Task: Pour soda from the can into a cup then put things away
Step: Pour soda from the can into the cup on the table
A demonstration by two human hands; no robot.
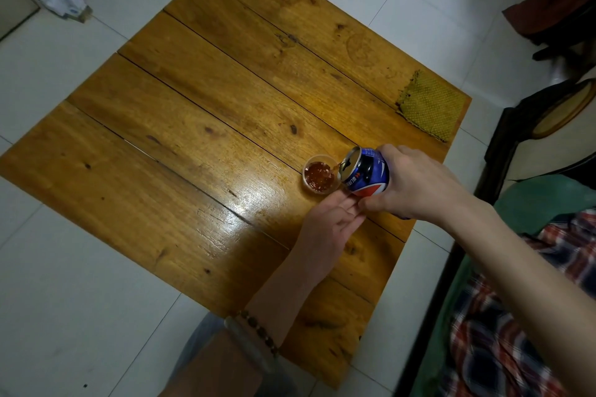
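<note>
Nearest the person, the left hand lies on the wooden table with fingers stretched out flat and loose, gripping nothing; its fingertips reach up to the near side of the cup, though whether they actually touch it is hard to tell. Beads and a pale bangle ring that wrist. Just beyond those fingertips, the right hand is wrapped around the base end of a blue soda can. That can is tipped over almost on its side, long axis running from the right hand toward the cup, mouth pointing left and slightly down. A thin stream of brown soda runs from the opening into the small clear cup, which stands upright just left of the can, partly filled with fizzing liquid. Farther off past the right hand, a yellowish woven cloth lies at the table's corner.
</note>
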